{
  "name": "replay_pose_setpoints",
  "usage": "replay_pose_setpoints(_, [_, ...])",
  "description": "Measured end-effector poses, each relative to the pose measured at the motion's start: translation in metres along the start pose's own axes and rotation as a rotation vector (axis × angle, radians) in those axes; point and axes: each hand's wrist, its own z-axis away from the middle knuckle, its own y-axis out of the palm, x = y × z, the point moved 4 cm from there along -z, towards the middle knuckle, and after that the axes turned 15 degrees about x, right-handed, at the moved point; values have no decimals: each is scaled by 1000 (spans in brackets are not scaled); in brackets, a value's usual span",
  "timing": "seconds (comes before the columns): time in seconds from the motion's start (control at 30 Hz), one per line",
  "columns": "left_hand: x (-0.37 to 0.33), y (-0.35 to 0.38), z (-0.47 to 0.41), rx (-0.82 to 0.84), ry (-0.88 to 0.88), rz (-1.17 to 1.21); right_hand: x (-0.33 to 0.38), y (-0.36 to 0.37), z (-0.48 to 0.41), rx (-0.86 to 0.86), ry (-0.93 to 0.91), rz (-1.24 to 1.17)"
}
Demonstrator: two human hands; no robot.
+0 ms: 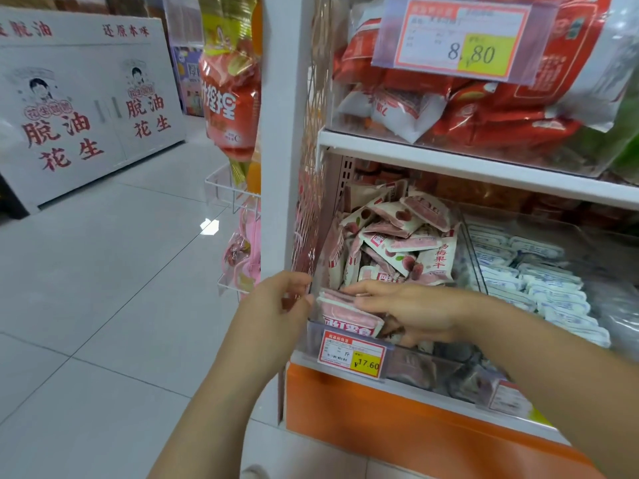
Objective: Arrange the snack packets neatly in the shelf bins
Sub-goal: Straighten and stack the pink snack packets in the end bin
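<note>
Low in the centre of the frame, the right hand lays straight fingers on stacked pink-and-white snack packets at the front of the clear plastic shelf bin. The left hand, fingers curled, sits at the bin's left front corner; its grip cannot be told.

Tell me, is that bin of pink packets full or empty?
Full: pink packets lie heaped in a loose jumble, rising well above the clear bin's front wall.

Right hand on pink packets, left hand at bin
</note>
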Motion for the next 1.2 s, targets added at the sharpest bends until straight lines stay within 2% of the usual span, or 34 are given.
replay_pose_setpoints(0.1, [-3, 3, -4, -61, 63, -86, 1, 9, -6, -81, -44, 114])
replay_pose_setpoints(0.27, [-19, 16, -5, -165, 285, -404, 3, 12, -3, -63, -112, 156])
replay_pose_setpoints(0.33, [-27, 32, -8, -54, 310, -469, 6, 12, 4, -84, -154, 141])
replay_pose_setpoints(0.4, [-26, 45, -10, 85, 192, -541, 6, 9, 19, -123, -179, 206])
replay_pose_setpoints(0.47, [-21, 51, -13, 111, 153, -647, 0, 3, 41, -205, -192, 268])
replay_pose_setpoints(0.53, [-20, 52, -11, 97, 165, -650, -9, -6, 68, -408, -284, 226])
replay_pose_setpoints(0.63, [-20, 53, -9, 66, 192, -682, -29, -8, 106, -871, -470, 168])
replay_pose_setpoints(0.7, [-24, 55, -10, 77, 228, -758, -47, -6, 113, -1033, -470, 221])
replay_pose_setpoints(0.77, [-36, 54, -16, 115, 261, -839, -64, -7, 104, -1031, -437, 292])
replay_pose_setpoints(0.93, [-65, 54, -50, 363, 217, -948, -77, -28, 101, -1010, -446, 317])
replay_pose_setpoints(1.07, [-74, 77, -78, 629, 102, -864, -77, -35, 108, -862, -486, 266])
replay_pose_setpoints(1.2, [-77, 105, -95, 721, -55, -869, -80, -33, 106, -812, -469, 326])
